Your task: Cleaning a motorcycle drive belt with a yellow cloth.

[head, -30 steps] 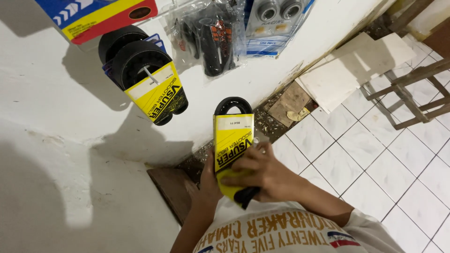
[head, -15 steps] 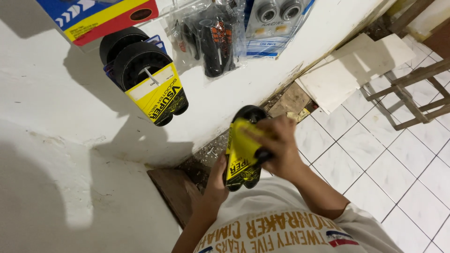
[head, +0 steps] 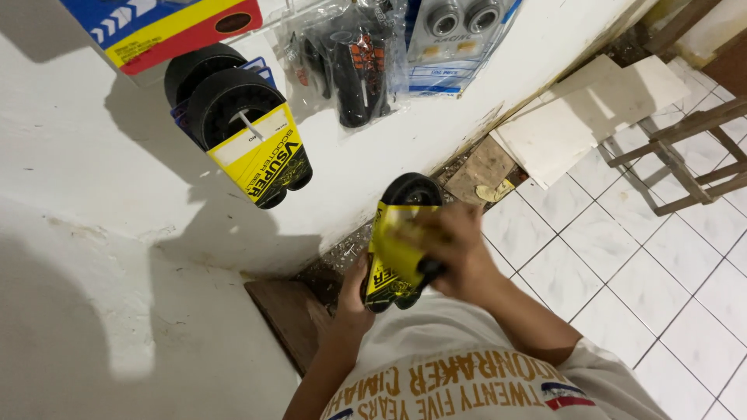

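Head view: both grips clamp the yellow-sleeved black belt (head: 398,249), left hand (head: 354,292) below, right hand (head: 459,249) over it.

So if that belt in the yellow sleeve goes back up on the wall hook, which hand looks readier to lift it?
Probably the right hand: it wraps the upper part of the belt in its yellow sleeve, while the left hand only supports the bottom end. The hook with the hanging belts lies up and left, though.
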